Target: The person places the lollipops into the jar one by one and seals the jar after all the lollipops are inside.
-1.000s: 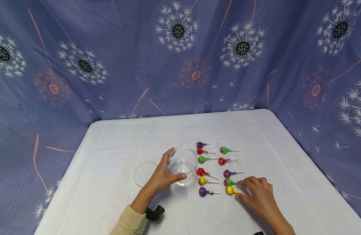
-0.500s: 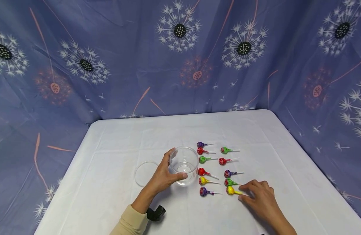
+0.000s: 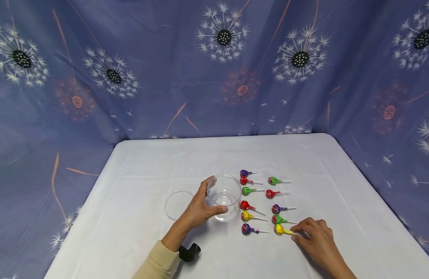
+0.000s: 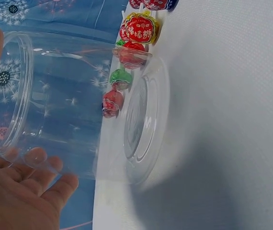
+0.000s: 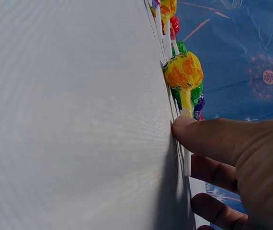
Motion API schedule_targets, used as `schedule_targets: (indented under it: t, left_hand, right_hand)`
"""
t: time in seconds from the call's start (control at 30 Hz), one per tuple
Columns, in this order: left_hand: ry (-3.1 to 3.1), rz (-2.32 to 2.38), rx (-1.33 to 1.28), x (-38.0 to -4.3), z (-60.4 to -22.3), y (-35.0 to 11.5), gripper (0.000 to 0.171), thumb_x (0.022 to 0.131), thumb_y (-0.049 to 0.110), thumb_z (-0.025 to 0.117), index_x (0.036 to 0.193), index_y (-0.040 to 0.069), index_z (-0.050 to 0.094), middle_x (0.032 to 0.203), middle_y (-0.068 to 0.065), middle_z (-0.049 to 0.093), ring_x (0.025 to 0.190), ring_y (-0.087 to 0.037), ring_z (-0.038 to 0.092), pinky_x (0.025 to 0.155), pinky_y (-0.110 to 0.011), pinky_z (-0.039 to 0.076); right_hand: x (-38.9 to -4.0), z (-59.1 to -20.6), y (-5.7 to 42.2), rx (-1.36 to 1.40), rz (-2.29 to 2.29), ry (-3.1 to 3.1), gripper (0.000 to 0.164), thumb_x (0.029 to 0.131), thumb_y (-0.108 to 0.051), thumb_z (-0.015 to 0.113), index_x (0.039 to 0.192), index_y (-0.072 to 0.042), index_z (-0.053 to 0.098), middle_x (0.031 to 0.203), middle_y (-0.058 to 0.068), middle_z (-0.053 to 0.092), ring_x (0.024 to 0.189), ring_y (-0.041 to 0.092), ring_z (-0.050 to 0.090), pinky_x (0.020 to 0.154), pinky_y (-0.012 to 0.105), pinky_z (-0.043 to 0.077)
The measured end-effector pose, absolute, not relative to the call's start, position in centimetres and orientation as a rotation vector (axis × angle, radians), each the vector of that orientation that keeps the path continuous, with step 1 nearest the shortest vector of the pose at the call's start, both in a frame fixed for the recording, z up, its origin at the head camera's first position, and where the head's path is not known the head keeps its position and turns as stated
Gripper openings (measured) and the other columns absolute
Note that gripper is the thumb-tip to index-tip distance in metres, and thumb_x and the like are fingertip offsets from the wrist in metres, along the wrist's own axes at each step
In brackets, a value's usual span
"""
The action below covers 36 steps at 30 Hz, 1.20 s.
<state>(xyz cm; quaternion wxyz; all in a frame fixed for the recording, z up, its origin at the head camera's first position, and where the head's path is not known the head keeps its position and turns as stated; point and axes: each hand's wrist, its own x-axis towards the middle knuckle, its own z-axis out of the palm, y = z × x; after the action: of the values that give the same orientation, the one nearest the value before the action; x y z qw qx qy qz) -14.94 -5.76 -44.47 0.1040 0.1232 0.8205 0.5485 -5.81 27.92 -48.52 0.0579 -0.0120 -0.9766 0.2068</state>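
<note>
- Right hand [image 3: 315, 238] has shifted nearer, off the green lollipop [image 3: 276, 219]; thumb and forefinger pinch the yellow lollipop [image 3: 278, 229] by its stick, right column's near end.
- Implication: grasp made, apparently unlifted.
- Left hand [image 3: 200, 207] grips clear tub [image 3: 225, 190], farther left.

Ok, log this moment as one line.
left hand: grips clear tub | right hand: pinches yellow lollipop by stick | other lollipops: lying on table, right of tub

Right fingers [image 5: 208, 136] partly hide the yellow lollipop's stick [image 5: 187, 165]; head view crops the right forearm [image 3: 338, 268]
</note>
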Motion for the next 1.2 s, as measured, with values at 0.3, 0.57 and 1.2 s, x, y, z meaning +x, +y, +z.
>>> schedule_targets:
  t: [0.3, 0.57, 1.2]
  left_hand:
    - [2.42, 1.61, 0.363, -14.91, -44.33, -5.53, 0.1, 0.067, 0.044, 0.082, 0.146, 0.029, 0.023, 0.153, -0.004, 0.031, 0.14, -0.033, 0.032, 0.111, -0.057, 0.028]
    - [2.42, 1.6, 0.36, -14.98, -44.4, -5.55, 0.097, 0.071, 0.035, 0.082, 0.146, 0.029, 0.022, 0.153, -0.004, 0.031, 0.139, -0.033, 0.033, 0.111, -0.056, 0.029]
    - [2.447, 1.587, 0.383, -14.93, -44.59, -5.81, 0.096, 0.072, 0.035, 0.081, 0.147, 0.026, 0.023, 0.152, -0.008, 0.033, 0.139, -0.032, 0.033, 0.111, -0.057, 0.029]
  right_hand:
    - [-5.77, -48.53, 28.21, -0.045, 0.641, -2.943, 0.013, 0.071, -0.013, 0.079, 0.078, -0.021, 0.072, 0.088, -0.003, 0.061, 0.089, 0.021, 0.045, 0.075, 0.038, 0.026]
    - [-5.65, -48.5, 28.2, -0.073, 0.678, -2.937, 0.011, 0.073, -0.011, 0.077, 0.079, -0.019, 0.072, 0.087, -0.003, 0.062, 0.089, 0.02, 0.045, 0.074, 0.036, 0.025]
    - [-5.6, -48.74, 27.8, -0.01, 0.773, -2.721, 0.02, 0.068, -0.007, 0.08, 0.072, -0.024, 0.07, 0.076, -0.014, 0.059, 0.08, -0.002, 0.036, 0.072, 0.029, 0.023]
